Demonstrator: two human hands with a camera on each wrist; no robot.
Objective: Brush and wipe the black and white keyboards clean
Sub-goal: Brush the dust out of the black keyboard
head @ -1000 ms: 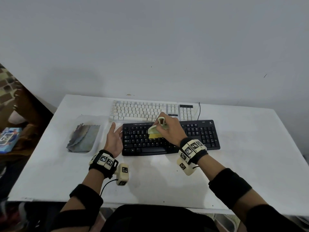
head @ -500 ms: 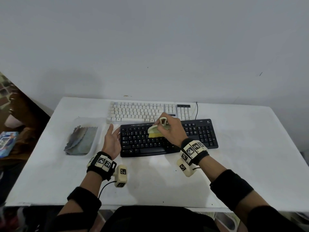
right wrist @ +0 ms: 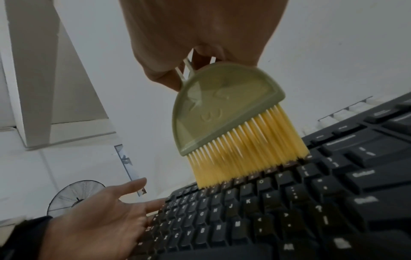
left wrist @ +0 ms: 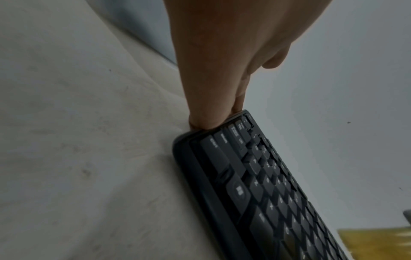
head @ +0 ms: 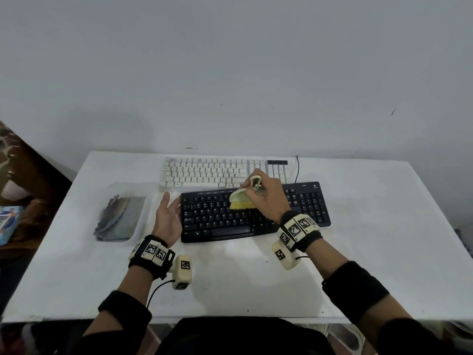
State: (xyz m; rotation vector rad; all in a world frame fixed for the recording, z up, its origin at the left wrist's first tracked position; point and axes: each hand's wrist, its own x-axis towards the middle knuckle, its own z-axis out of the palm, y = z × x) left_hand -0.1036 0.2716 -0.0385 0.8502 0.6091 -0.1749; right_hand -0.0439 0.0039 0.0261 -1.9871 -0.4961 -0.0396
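The black keyboard (head: pixel 256 213) lies near the table's middle, with the white keyboard (head: pixel 222 172) just behind it. My right hand (head: pixel 266 196) grips a small green brush (head: pixel 242 199) by its handle; its yellow bristles (right wrist: pixel 246 149) touch the upper key rows of the black keyboard (right wrist: pixel 289 202). My left hand (head: pixel 167 216) stands on edge with straight fingers (left wrist: pixel 206 119) pressed against the black keyboard's (left wrist: pixel 255 184) left end, palm (right wrist: pixel 95 219) facing the keys.
A clear tray (head: pixel 149 201) holding a folded grey cloth (head: pixel 120 219) sits left of the keyboards on the white table (head: pixel 384 239). A black cable (head: pixel 297 167) runs behind the keyboards toward the wall. A fan (right wrist: pixel 73 195) stands off the table's left side.
The brush has shifted slightly over the black keyboard's upper rows. The left hand stays against the keyboard's left end.
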